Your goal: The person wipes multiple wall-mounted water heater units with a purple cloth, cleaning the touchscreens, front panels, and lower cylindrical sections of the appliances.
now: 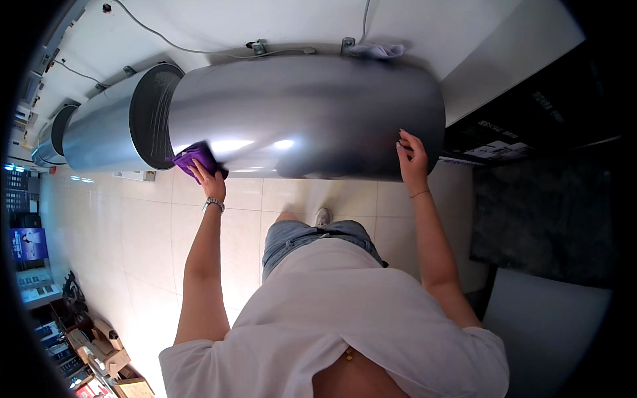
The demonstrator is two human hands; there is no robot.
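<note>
Before me lies a large grey metallic cylindrical tank (298, 109), its long side running across the view and its left end near another such tank (102, 127). My left hand (211, 184) holds a folded purple cloth (191, 159) against the lower left edge of the nearer tank. My right hand (414, 156) is at the tank's right part, fingers bent and apart, with nothing in it; whether its fingertips touch the surface I cannot tell. A crumpled whitish cloth or sheet (378, 50) lies at the tank's back edge, by a metal bracket (348, 46).
Grey cables (164, 37) run along the white wall behind the tanks. A black panel (527, 109) stands at the right. Cardboard boxes (104, 348) are piled at the lower left on the tiled floor (149, 219). A white-shod foot (323, 217) shows below the tank.
</note>
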